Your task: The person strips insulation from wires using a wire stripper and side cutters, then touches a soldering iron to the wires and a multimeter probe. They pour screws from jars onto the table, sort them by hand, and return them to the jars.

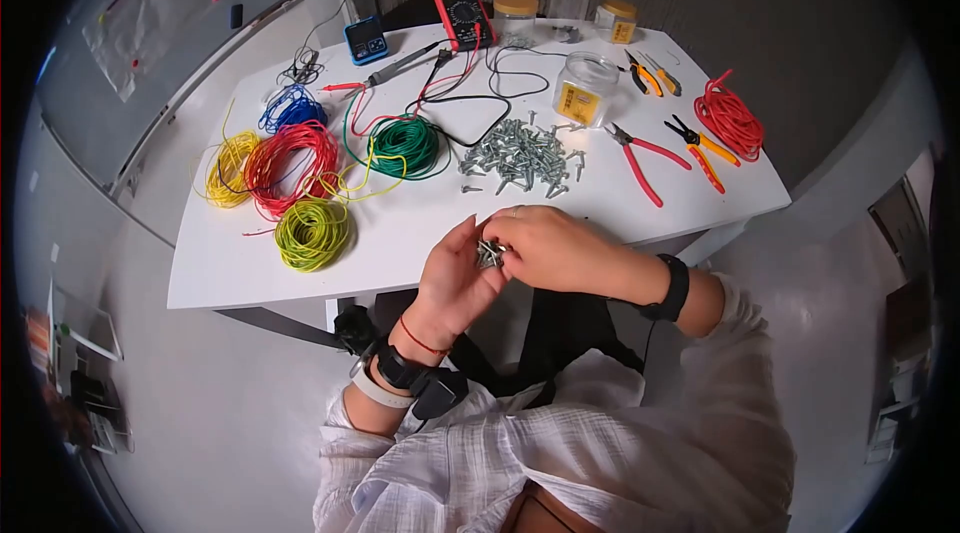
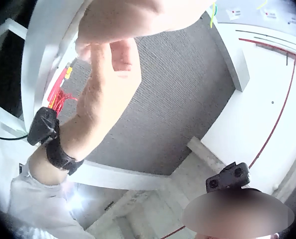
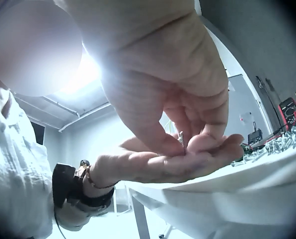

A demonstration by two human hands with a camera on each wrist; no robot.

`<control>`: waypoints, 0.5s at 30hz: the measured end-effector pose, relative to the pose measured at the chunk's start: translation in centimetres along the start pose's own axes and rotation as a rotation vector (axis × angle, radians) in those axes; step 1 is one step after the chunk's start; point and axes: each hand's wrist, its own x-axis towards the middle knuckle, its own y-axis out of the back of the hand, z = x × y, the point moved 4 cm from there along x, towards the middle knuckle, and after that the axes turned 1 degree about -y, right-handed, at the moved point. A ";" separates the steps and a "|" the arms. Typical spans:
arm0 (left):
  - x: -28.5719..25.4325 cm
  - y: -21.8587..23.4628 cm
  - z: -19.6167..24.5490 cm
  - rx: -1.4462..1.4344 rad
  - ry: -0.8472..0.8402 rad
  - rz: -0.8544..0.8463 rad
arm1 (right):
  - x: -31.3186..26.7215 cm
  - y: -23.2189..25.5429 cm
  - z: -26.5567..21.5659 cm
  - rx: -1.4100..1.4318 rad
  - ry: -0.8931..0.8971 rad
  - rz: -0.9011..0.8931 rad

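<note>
Palm up, my left hand [image 1: 455, 275] carries a small bunch of metal screws [image 1: 490, 254] just off the table's front edge. My right hand [image 1: 560, 249] reaches over it from above, fingertips down at the palm. In the right wrist view, a screw [image 3: 181, 141] stands upright between the right thumb and fingers, which pinch it. The left fingers lie extended beneath, seen from the side. A pile of similar screws [image 1: 520, 153] is spread on the white table [image 1: 420, 253] beyond both hands. The left wrist view hides the screws behind the hands.
Wire coils, including a red coil [image 1: 290, 168] and a green coil [image 1: 403, 145], lie on the left. An uncovered clear jar [image 1: 588, 88] stands behind the pile. Red-handled pliers [image 1: 645, 163] and wire strippers [image 1: 705, 153] lie right. A red multimeter [image 1: 462, 13] is at the back.
</note>
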 end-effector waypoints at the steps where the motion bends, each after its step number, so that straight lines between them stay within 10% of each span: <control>1: -0.1 -0.4 -0.1 0.042 -0.018 0.018 | -0.1 -0.1 0.1 -0.002 0.002 0.002; 15: 0.3 -0.4 -0.9 -0.193 -0.014 -0.081 | -0.3 2.5 1.3 0.244 -0.140 0.110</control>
